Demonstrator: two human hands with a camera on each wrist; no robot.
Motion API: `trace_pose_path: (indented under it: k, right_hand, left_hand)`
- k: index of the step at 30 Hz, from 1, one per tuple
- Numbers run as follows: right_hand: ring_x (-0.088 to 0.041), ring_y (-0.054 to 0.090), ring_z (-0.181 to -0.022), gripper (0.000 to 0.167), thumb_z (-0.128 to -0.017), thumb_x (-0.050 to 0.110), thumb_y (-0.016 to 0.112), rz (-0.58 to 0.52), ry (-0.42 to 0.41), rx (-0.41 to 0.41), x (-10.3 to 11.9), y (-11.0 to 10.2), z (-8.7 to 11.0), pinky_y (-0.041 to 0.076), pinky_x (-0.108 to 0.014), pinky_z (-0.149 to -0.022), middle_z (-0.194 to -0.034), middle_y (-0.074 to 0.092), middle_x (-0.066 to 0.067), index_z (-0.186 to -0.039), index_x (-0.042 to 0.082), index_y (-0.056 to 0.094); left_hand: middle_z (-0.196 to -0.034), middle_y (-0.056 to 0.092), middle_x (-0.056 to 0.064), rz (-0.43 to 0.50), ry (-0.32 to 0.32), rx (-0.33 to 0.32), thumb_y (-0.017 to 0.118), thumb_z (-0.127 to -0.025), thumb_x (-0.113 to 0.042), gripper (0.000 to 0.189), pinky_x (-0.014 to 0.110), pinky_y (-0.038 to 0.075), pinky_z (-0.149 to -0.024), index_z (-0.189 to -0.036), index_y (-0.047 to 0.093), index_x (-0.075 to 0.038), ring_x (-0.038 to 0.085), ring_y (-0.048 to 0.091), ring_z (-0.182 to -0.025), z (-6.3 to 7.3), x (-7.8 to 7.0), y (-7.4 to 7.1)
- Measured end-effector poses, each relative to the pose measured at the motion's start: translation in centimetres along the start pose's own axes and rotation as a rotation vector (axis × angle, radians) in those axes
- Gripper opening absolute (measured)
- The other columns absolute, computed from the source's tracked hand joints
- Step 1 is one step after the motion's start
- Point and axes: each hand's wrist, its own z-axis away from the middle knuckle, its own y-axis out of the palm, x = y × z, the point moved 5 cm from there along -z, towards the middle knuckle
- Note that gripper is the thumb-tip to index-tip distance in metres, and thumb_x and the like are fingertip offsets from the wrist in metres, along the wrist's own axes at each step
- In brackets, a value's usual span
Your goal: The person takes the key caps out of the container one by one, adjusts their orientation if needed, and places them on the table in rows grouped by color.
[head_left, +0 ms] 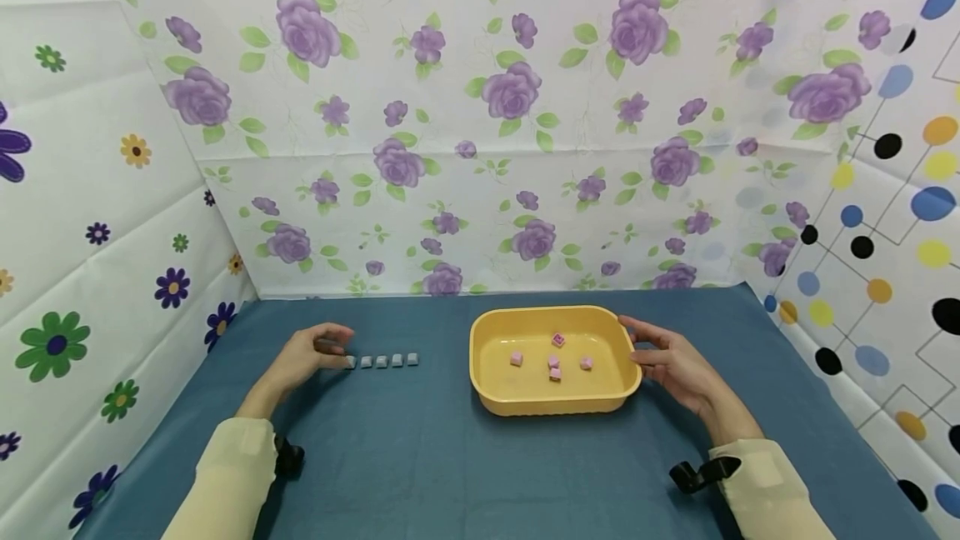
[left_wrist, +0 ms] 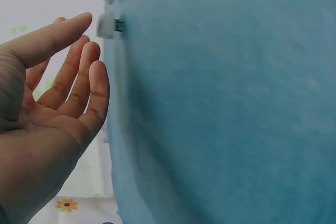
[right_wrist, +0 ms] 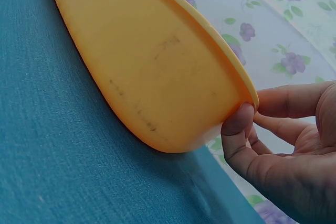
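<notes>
My left hand (head_left: 309, 355) is beside the left end of a row of small whitish keycap-like pieces (head_left: 382, 362). Its thumb tip overlaps the leftmost piece (head_left: 351, 362) in the head view; in the left wrist view a gap shows between the fingers (left_wrist: 98, 80) and the nearest whitish piece (left_wrist: 105, 26), and nothing is between thumb and fingers. At the right, my right hand (head_left: 682, 369) pinches the rim of a yellow plastic tub (head_left: 517, 403), thumb and fingers on either side of the wall in the right wrist view. Several small pink pieces (head_left: 517, 359) lie scattered on the tub's floor.
Blue cloth (head_left: 420, 473) covers the table. Flowered sheeting (head_left: 465, 215) rises along its back edge, with a flower-print sheet (head_left: 135, 223) on the left and a dotted one (head_left: 900, 273) on the right. Both wrists wear black straps with mounts.
</notes>
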Motion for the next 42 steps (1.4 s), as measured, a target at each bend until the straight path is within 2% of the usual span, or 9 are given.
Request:
trace_pose_path:
  k: [6,9,11,16,24,28,31,37,42]
  right_hand:
    - [-0.018,0.059,-0.094,0.073,-0.103,0.003,0.062,0.002,-0.006,0.004,0.1,0.1,0.1,0.055,-0.030,-0.077,-0.125,0.044,-0.015,-0.166,0.008,0.026]
    - [-0.018,0.059,-0.096,0.072,-0.103,0.003,0.062,0.005,-0.004,0.003,0.1,0.1,0.1,0.056,-0.030,-0.077,-0.125,0.045,-0.015,-0.166,0.008,0.026]
    - [-0.019,0.059,-0.096,0.072,-0.103,0.003,0.062,0.008,-0.003,0.002,0.1,0.1,0.1,0.056,-0.030,-0.078,-0.125,0.045,-0.016,-0.166,0.008,0.026]
    - [-0.019,0.058,-0.092,0.072,-0.103,0.003,0.062,0.013,-0.005,0.005,0.0,0.0,0.0,0.054,-0.031,-0.077,-0.125,0.045,-0.016,-0.166,0.007,0.026]
    - [-0.019,0.058,-0.092,0.073,-0.103,0.004,0.063,0.016,-0.016,0.018,0.0,0.0,0.0,0.054,-0.030,-0.076,-0.123,0.044,-0.015,-0.166,0.006,0.025]
    - [-0.017,0.057,-0.088,0.073,-0.104,0.005,0.063,0.017,-0.014,0.019,0.0,0.0,0.0,0.053,-0.032,-0.077,-0.123,0.045,-0.015,-0.166,0.007,0.025]
    - [-0.016,0.055,-0.084,0.073,-0.104,0.006,0.063,0.020,-0.014,0.021,0.0,0.1,0.0,0.052,-0.034,-0.076,-0.123,0.046,-0.015,-0.166,0.007,0.025]
    - [-0.015,0.053,-0.082,0.073,-0.104,0.006,0.063,0.018,-0.013,0.016,0.1,0.1,0.1,0.051,-0.034,-0.075,-0.123,0.046,-0.015,-0.166,0.006,0.025]
    - [-0.015,0.052,-0.082,0.073,-0.103,0.006,0.064,0.015,-0.011,0.011,0.1,0.1,0.1,0.050,-0.033,-0.075,-0.122,0.046,-0.014,-0.166,0.006,0.025]
  left_hand:
    - [-0.138,0.059,0.025,0.048,0.050,-0.076,0.067,-0.104,-0.014,0.046,0.051,0.053,-0.099,-0.146,0.055,-0.003,0.025,0.064,-0.112,-0.1,-1.5,-0.2]
    - [-0.138,0.058,0.027,0.104,0.079,-0.111,0.067,-0.105,-0.020,0.047,0.050,0.053,-0.101,-0.147,0.055,-0.005,0.024,0.063,-0.113,-0.2,-2.5,0.2]
    - [-0.139,0.057,0.028,0.151,0.094,-0.117,0.066,-0.105,-0.021,0.047,0.050,0.053,-0.103,-0.148,0.054,-0.005,0.029,0.062,-0.117,-0.2,-3.3,0.7]
    - [-0.138,0.056,0.029,0.215,0.125,-0.097,0.065,-0.106,-0.019,0.047,0.056,0.048,-0.107,-0.149,0.053,-0.003,0.044,0.056,-0.126,-0.8,-5.4,2.4]
    - [-0.137,0.058,0.027,0.255,0.179,-0.033,0.066,-0.105,-0.019,0.044,0.062,0.045,-0.108,-0.146,0.057,-0.007,0.039,0.059,-0.125,-1.5,-8.2,5.2]
    - [-0.134,0.060,0.023,0.286,0.199,-0.015,0.066,-0.105,-0.019,0.044,0.061,0.047,-0.107,-0.145,0.057,-0.006,0.042,0.058,-0.125,-1.9,-9.0,6.2]
    - [-0.134,0.059,0.026,0.302,0.204,-0.007,0.066,-0.105,-0.018,0.045,0.062,0.046,-0.107,-0.146,0.056,-0.003,0.043,0.059,-0.125,-2.1,-9.5,6.8]
    - [-0.135,0.060,0.021,0.355,0.204,0.023,0.065,-0.106,-0.020,0.042,0.052,0.050,-0.106,-0.146,0.057,-0.008,0.040,0.059,-0.126,-2.6,-10.9,8.0]
    - [-0.133,0.061,0.017,0.375,0.191,0.042,0.065,-0.106,-0.019,0.040,0.043,0.054,-0.104,-0.145,0.058,-0.011,0.032,0.063,-0.121,-3.2,-12.1,9.3]
